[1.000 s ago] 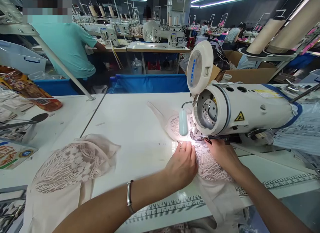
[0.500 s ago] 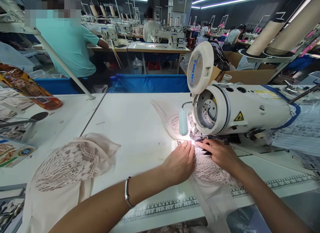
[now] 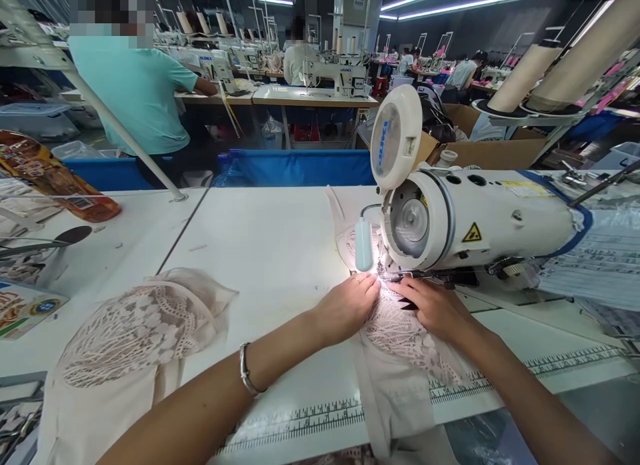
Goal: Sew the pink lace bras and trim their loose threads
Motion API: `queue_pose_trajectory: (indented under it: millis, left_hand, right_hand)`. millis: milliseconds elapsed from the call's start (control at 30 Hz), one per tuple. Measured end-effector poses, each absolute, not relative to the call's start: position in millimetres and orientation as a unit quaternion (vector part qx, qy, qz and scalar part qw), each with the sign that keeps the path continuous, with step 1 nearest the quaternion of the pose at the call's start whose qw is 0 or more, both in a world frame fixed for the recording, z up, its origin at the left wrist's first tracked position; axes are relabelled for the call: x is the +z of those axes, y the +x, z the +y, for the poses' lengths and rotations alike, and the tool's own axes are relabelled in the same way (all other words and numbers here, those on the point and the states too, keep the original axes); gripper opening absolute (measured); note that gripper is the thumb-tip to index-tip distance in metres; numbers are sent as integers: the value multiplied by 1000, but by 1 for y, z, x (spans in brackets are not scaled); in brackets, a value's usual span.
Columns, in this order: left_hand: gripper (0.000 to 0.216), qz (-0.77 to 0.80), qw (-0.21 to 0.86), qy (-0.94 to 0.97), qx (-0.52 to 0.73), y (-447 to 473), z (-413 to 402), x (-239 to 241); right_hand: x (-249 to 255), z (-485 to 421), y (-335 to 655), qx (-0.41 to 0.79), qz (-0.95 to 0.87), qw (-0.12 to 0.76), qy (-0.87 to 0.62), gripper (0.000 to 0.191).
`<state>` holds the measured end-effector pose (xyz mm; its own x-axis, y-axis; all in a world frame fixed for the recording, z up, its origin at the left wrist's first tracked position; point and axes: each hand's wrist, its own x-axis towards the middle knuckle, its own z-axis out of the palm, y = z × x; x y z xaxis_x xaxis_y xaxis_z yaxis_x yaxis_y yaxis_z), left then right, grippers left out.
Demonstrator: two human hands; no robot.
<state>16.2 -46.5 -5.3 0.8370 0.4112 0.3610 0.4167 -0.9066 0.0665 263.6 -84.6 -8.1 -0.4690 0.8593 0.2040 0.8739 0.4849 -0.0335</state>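
A pale pink lace bra piece (image 3: 400,332) lies under the sewing machine head (image 3: 480,215), its lace cup spread before the lit needle area. With fingers together, my left hand (image 3: 347,308) grips the lace edge just left of the needle. On the right, my right hand (image 3: 435,308) stretches its index finger along the lace beside the presser foot. Two black pointed tips, which look like thread snips (image 3: 409,305), stick out from beneath its curled fingers; the rest is hidden by the palm. A second lace bra piece (image 3: 135,332) rests on the table to the left.
A small lamp (image 3: 363,245) hangs beside the needle, below the machine's open round cover (image 3: 396,137). Thread cones (image 3: 525,75) stand at the back right. A drink bottle (image 3: 55,178) lies at far left. A ruler strip (image 3: 310,418) runs along the front edge. A co-worker (image 3: 130,98) sits beyond.
The lace piece has turned, its lower end swinging left and its upper strap shifting right. My left hand has moved slightly left. The disc inside the machine's open end now looks blurred, as if spinning.
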Motion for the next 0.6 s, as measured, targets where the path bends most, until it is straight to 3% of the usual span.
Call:
queue_pose_trajectory:
  millis: [200,400,600]
  left_hand:
    - [31,-214,-39,-962,-163,7,-31,4]
    - [33,-268,-9,-953,-142,19,-48,11]
    - [20,-281,-112,-936,-177,33,-77,4]
  right_hand:
    - [-3,-87,256,-54,-848,99,-517,70]
    - [6,-91,247,-33,-839,112,-532,72]
    - [-3,-92,251,-7,-834,158,-529,61]
